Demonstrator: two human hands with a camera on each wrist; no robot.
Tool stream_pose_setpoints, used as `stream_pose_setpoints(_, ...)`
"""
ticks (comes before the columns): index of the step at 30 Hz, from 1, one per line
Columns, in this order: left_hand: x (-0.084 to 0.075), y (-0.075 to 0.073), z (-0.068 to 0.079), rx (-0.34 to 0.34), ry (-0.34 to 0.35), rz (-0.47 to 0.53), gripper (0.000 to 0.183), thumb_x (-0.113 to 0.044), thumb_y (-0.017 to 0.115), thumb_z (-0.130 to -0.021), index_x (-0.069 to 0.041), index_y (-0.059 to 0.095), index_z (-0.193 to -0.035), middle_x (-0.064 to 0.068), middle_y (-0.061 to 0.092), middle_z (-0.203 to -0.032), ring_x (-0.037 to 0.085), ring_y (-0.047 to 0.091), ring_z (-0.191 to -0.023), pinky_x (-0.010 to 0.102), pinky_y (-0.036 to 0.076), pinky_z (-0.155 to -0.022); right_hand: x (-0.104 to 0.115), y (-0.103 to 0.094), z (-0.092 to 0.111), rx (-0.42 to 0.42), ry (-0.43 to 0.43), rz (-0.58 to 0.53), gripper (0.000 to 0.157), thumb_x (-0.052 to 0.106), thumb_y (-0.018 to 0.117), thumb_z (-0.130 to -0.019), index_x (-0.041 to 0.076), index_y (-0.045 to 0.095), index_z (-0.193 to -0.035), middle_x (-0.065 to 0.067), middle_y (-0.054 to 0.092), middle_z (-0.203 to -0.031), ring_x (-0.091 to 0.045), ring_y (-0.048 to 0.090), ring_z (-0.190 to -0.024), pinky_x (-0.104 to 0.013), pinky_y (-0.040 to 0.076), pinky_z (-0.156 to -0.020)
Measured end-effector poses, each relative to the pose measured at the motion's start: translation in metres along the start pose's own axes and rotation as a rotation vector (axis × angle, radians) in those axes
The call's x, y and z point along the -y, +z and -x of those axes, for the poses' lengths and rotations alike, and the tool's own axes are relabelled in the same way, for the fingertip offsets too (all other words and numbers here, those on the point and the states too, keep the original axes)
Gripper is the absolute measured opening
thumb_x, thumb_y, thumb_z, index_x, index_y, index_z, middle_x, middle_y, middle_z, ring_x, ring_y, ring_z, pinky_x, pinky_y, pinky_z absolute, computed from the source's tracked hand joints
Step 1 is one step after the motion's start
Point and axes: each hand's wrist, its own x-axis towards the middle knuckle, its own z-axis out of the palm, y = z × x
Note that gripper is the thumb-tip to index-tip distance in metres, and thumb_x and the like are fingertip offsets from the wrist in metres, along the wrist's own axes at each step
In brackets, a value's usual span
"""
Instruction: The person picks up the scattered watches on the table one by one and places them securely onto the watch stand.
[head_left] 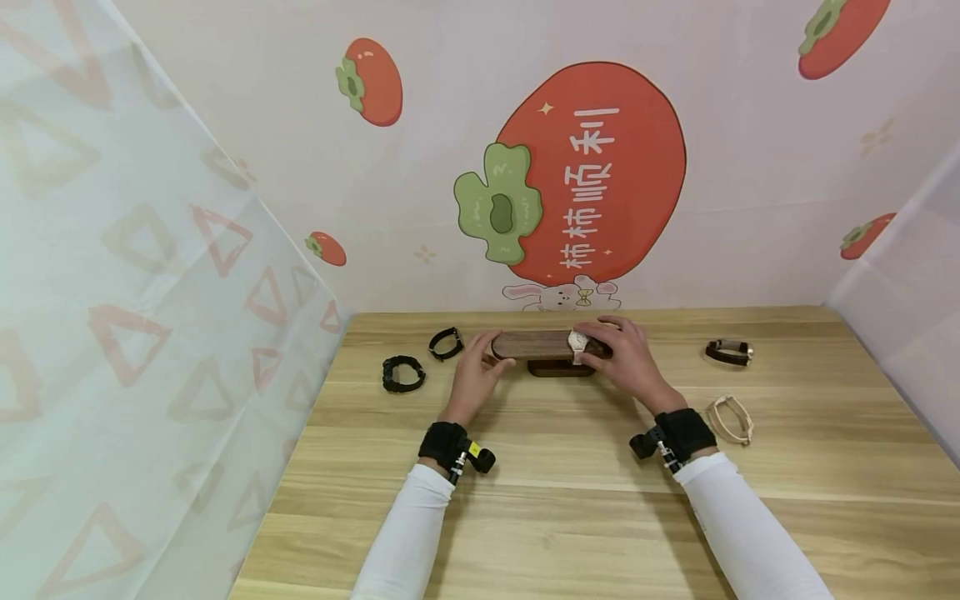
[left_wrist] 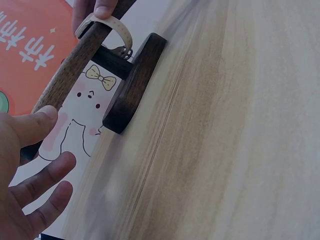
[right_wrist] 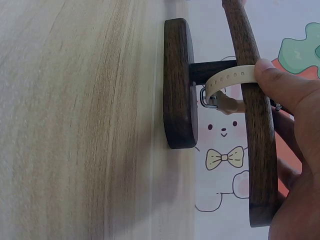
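A dark wooden watch stand (head_left: 531, 345) has a long bar on a short post above a rounded base (right_wrist: 177, 85). My left hand (head_left: 472, 375) grips the bar's left end, thumb on the near face; the lower fingers spread free in the left wrist view. Around the right part of the bar loops a wristwatch (head_left: 577, 340) with a pale dial and cream strap (right_wrist: 235, 76). My right hand (head_left: 628, 358) holds this watch at the bar, its thumb pressing the strap. Below the bar, the buckle end hangs loose. The right fingers behind the bar are partly hidden.
Two black watches, one nearer (head_left: 387, 375) and one farther (head_left: 435, 345), lie left of the stand. To the right are a dark-strapped watch (head_left: 727, 358) and a cream-strapped one (head_left: 742, 412), close to my right wrist. A printed wall sheet (head_left: 420, 183) rises behind the table.
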Motion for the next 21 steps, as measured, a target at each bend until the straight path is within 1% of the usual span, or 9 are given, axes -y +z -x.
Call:
stream_pose_setpoints(2, -0.001, -0.001, 0.000, 0.008, -0.009, -0.006, 0.063, -0.022, 0.080, -0.097, -0.019, 0.056, -0.155, 0.007, 0.055, -0.154, 0.023, 0.068, -0.099, 0.036, 0.061, -0.085, 0.000, -0.001, 0.000, 0.006, 0.001, -0.004, 0.054, 0.018, 0.089, -0.087, 0.011, 0.072, -0.138, -0.018, 0.072, -0.136, -0.052, 0.049, -0.140, -0.074, 0.027, -0.117)
stream_pose_setpoints(4, -0.002, -0.002, 0.000, 0.022, -0.017, -0.009, 0.064, -0.022, 0.079, -0.098, -0.016, 0.054, -0.156, 0.008, 0.053, -0.155, 0.023, 0.068, -0.101, 0.037, 0.060, -0.085, 0.001, -0.002, 0.000, 0.018, 0.001, -0.008, 0.055, 0.018, 0.089, -0.087, 0.010, 0.072, -0.138, -0.018, 0.071, -0.137, -0.052, 0.047, -0.141, -0.075, 0.026, -0.118)
stream_pose_setpoints(8, -0.001, -0.006, 0.002, 0.057, -0.035, -0.014, 0.069, -0.024, 0.077, -0.100, -0.016, 0.047, -0.161, 0.010, 0.047, -0.160, 0.023, 0.067, -0.105, 0.037, 0.059, -0.084, 0.002, -0.005, 0.001, 0.048, 0.000, -0.010, 0.058, 0.019, 0.089, -0.089, 0.009, 0.068, -0.142, -0.018, 0.068, -0.142, -0.050, 0.044, -0.145, -0.075, 0.026, -0.119)
stream_pose_setpoints(11, -0.002, -0.012, 0.005, 0.073, -0.051, -0.017, 0.073, -0.024, 0.076, -0.101, -0.018, 0.040, -0.165, 0.010, 0.042, -0.162, 0.023, 0.066, -0.108, 0.037, 0.058, -0.083, 0.003, -0.010, 0.001, 0.057, -0.006, 0.008, 0.061, 0.018, 0.089, -0.089, 0.008, 0.066, -0.144, -0.019, 0.066, -0.145, -0.049, 0.043, -0.146, -0.072, 0.029, -0.120)
stream_pose_setpoints(14, -0.005, -0.017, 0.009, 0.080, -0.064, -0.010, 0.074, -0.024, 0.075, -0.103, -0.019, 0.037, -0.166, 0.009, 0.040, -0.163, 0.024, 0.067, -0.110, 0.038, 0.059, -0.083, 0.005, -0.016, 0.003, 0.058, -0.014, 0.029, 0.062, 0.017, 0.089, -0.088, 0.007, 0.065, -0.145, -0.020, 0.064, -0.147, -0.049, 0.043, -0.146, -0.069, 0.033, -0.120)
stream_pose_setpoints(16, -0.007, -0.021, 0.012, 0.085, -0.062, -0.015, 0.073, -0.024, 0.074, -0.103, -0.019, 0.037, -0.166, 0.009, 0.039, -0.164, 0.024, 0.068, -0.111, 0.037, 0.059, -0.083, 0.006, -0.021, 0.006, 0.056, -0.017, 0.039, 0.062, 0.017, 0.088, -0.089, 0.006, 0.065, -0.145, -0.020, 0.064, -0.148, -0.049, 0.043, -0.146, -0.067, 0.034, -0.120)
stream_pose_setpoints(19, -0.010, -0.026, 0.017, 0.094, -0.051, -0.025, 0.071, -0.019, 0.072, -0.104, -0.018, 0.037, -0.166, 0.011, 0.035, -0.167, 0.026, 0.068, -0.113, 0.036, 0.060, -0.081, 0.007, -0.028, 0.011, 0.047, -0.025, 0.055, 0.060, 0.017, 0.087, -0.091, 0.004, 0.065, -0.145, -0.021, 0.063, -0.148, -0.049, 0.044, -0.145, -0.068, 0.034, -0.120)
stream_pose_setpoints(21, -0.011, -0.028, 0.021, 0.091, -0.038, -0.038, 0.070, -0.018, 0.071, -0.105, -0.019, 0.037, -0.166, 0.012, 0.035, -0.167, 0.025, 0.069, -0.112, 0.035, 0.061, -0.079, 0.008, -0.034, 0.016, 0.037, -0.030, 0.057, 0.058, 0.016, 0.086, -0.091, 0.002, 0.065, -0.144, -0.022, 0.063, -0.147, -0.049, 0.045, -0.144, -0.069, 0.034, -0.119)
